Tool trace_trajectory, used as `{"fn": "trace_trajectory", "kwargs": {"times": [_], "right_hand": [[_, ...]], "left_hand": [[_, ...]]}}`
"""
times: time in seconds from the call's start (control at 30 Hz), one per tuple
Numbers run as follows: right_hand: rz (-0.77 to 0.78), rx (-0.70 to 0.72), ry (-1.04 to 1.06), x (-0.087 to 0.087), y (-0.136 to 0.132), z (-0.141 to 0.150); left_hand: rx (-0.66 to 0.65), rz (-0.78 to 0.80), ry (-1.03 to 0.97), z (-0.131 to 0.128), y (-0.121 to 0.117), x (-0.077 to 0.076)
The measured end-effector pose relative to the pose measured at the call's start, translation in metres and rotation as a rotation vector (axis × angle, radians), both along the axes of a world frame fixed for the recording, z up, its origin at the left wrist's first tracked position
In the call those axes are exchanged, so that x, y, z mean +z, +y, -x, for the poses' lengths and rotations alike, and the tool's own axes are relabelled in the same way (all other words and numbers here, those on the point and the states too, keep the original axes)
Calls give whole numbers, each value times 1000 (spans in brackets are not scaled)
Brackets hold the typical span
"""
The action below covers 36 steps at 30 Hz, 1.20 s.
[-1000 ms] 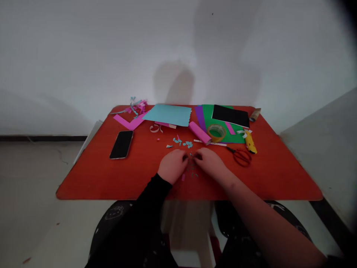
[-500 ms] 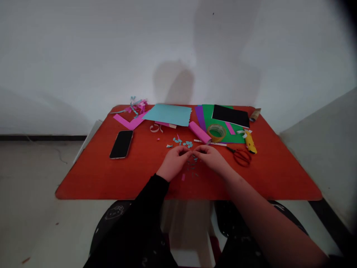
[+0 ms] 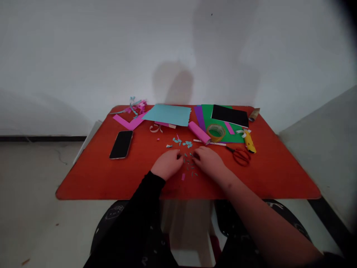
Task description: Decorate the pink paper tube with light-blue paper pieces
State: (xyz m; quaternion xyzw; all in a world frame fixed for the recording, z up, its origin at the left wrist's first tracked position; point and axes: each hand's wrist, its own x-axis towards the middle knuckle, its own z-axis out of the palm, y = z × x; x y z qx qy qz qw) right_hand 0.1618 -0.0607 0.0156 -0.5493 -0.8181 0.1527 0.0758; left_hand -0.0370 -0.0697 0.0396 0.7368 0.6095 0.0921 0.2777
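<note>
Low over the orange-red table (image 3: 134, 186), my left hand (image 3: 168, 163) has its fingers curled in, thumb and finger close together. Whatever they may hold is too small to see. Facing it across a narrow gap, my right hand (image 3: 209, 162) pinches a small blue paper piece (image 3: 191, 154) at its fingertips. Between and in front of both hands lie several tiny paper bits (image 3: 192, 168). Just beyond the fingers is a cluster of blue paper petals (image 3: 188, 144). A small pink scrap (image 3: 183, 176) lies nearer the table's front edge.
A phone (image 3: 121, 144) lies at left. Behind are a blue sheet (image 3: 169, 114), pink strips (image 3: 131, 123) and curled scraps. To the right sit a pink roll (image 3: 199, 133), a tape roll (image 3: 216, 138), a white pen (image 3: 219, 144), scissors (image 3: 241, 157), a yellow tube (image 3: 249, 142) and green paper (image 3: 206, 115).
My hands were together with fingertips meeting; now they have drawn apart, the left moving left and slightly nearer me. The small bits between them now show.
</note>
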Motion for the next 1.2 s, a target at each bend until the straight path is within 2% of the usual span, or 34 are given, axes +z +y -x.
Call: {"fn": "trace_trajectory", "kwargs": {"times": [0.1, 0.17, 0.27, 0.37, 0.43, 0.6, 0.9, 1.0, 1.13, 1.2], "right_hand": [[-23, -1, -70, -1, -2, 2], [-23, -29, -1, -2, -1, 3], [99, -94, 307, -2, 3, 2], [258, -155, 628, 0, 5, 1], [299, -184, 741, 2, 5, 0], [366, -203, 869, 4, 2, 2], [443, -262, 980, 3, 0, 5], [321, -224, 930, 4, -1, 7], [-78, 15, 782, 9, -4, 8], [-175, 118, 737, 11, -4, 7]], "left_hand": [[-15, -8, 112, -1, -3, 1], [13, -60, 94, -3, -3, 1], [51, -106, -94, -4, -2, 1], [75, -51, -366, -5, 1, -2], [112, 5, -519, -6, 2, -4], [176, 69, -730, -10, 3, -4], [231, 114, -863, -13, 2, -1], [307, 199, -947, -15, -1, 0], [400, 435, -1214, -17, -8, 3], [419, 553, -1294, -17, -10, 4]]}}
